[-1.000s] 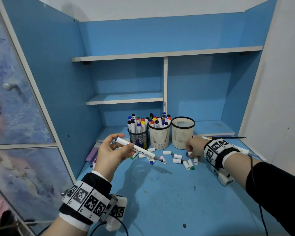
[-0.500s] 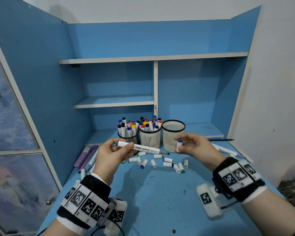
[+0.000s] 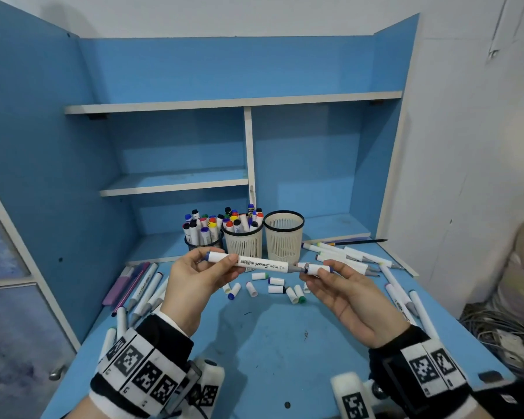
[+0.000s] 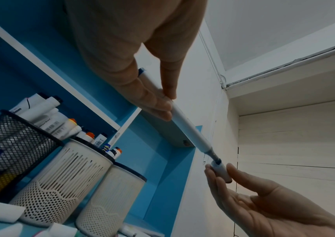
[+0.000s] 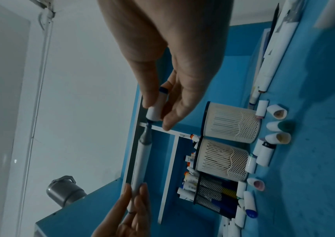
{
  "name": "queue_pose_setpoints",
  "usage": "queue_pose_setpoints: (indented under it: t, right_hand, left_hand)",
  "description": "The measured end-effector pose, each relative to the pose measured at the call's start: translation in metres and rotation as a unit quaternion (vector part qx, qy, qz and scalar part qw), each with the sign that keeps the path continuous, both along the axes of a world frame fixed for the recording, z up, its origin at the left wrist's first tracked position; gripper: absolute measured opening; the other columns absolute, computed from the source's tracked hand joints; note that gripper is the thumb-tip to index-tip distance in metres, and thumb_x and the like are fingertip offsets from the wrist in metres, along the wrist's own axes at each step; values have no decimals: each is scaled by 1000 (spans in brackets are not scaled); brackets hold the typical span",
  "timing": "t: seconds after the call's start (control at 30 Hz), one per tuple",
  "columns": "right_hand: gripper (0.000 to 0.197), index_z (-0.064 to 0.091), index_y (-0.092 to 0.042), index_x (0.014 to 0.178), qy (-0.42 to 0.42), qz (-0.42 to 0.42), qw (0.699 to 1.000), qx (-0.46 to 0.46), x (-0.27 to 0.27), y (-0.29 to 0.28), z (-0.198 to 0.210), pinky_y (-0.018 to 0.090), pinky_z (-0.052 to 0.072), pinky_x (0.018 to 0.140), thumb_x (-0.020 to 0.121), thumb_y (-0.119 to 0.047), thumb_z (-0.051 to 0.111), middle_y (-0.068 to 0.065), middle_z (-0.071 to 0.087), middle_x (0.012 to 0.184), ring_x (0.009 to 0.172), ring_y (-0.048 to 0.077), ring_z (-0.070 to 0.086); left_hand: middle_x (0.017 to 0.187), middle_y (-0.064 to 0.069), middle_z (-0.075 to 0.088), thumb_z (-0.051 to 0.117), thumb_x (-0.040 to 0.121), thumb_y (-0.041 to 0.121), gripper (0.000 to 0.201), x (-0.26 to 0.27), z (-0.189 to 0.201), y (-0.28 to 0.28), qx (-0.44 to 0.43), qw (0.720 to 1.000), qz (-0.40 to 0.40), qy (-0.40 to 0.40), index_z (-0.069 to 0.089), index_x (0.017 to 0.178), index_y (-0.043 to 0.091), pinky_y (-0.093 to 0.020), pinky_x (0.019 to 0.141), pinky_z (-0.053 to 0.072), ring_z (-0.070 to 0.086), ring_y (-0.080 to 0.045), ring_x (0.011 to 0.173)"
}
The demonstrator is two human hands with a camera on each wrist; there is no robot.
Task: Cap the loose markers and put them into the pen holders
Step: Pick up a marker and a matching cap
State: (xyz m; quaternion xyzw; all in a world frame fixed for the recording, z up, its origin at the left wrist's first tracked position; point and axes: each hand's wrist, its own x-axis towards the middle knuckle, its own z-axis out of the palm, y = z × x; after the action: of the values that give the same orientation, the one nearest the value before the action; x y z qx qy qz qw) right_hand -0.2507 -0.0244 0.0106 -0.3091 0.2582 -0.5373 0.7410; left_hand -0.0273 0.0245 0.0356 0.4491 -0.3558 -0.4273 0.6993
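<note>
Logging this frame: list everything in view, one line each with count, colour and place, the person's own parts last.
Marker: one, white with a blue end cap, held level above the desk.
Cap: one, white with a blue end, at the marker's bare tip.
Pen holders: three at the back of the desk; black mesh and middle cream full of markers, right cream shows none.
Loose caps: about ten, white, on the desk before the holders.
Loose markers: several, white, left and right on the desk.
Desk: one, blue.
Left hand: grip on the marker.
Right hand: grip on the cap.
</note>
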Motion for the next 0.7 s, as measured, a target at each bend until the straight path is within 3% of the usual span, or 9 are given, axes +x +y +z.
queue_pose_setpoints:
  t: [0.1, 0.23, 0.37, 0.4, 0.53, 0.7]
  right_hand:
    - [35, 55, -5, 91, 9, 16, 1000, -5, 4, 5, -2, 29, 59, 67, 59, -1, 69, 24, 69, 97, 84, 31, 71]
    - [22, 54, -3, 95, 21, 8, 1000, -11, 9, 10, -2, 28, 59, 68, 75, 7, 59, 23, 70, 91, 78, 28, 71]
    - [50, 59, 0, 99, 64, -12, 996, -59, 10, 13, -1, 24, 57, 68, 52, -11, 74, 18, 72, 95, 82, 26, 71]
    - [51, 60, 1, 100, 84, -18, 993, -76, 9, 14, 0, 23, 57, 69, 53, -14, 74, 16, 73, 95, 83, 26, 71]
    - [17, 64, 0, 97, 153, -47, 978, -130, 10, 16, 2, 23, 57, 74, 81, 5, 61, 13, 74, 91, 82, 25, 71]
    - [16, 64, 0, 93, 182, -92, 965, -162, 17, 20, 2, 20, 56, 68, 83, 11, 58, 11, 75, 82, 74, 22, 72]
  left_hand:
    - [86, -25, 70, 65, 79, -5, 20, -3, -2, 1, 4, 1000, -9, -2, 56, 97, -8, -29, 71, 60, 71, -32, 74]
    - [80, -22, 70, 65, 77, -7, 14, -5, -3, 3, 20, 999, -40, -25, 59, 90, -7, -26, 66, 59, 71, -29, 69]
    - [79, -23, 71, 66, 76, -6, 12, -1, -1, 8, 47, 992, -92, -77, 68, 88, -6, -26, 68, 59, 71, -28, 68]
    - [79, -24, 71, 66, 76, -6, 13, 0, 0, 9, 51, 990, -99, -85, 69, 88, -6, -26, 68, 59, 71, -28, 68]
    - [80, -24, 71, 65, 76, -6, 12, 2, 3, 11, 44, 988, -109, -104, 70, 87, -4, -24, 65, 59, 72, -28, 69]
    - [77, -23, 71, 62, 78, -9, 13, 0, 2, 11, 28, 988, -103, -108, 70, 84, -1, -24, 66, 59, 72, -28, 67]
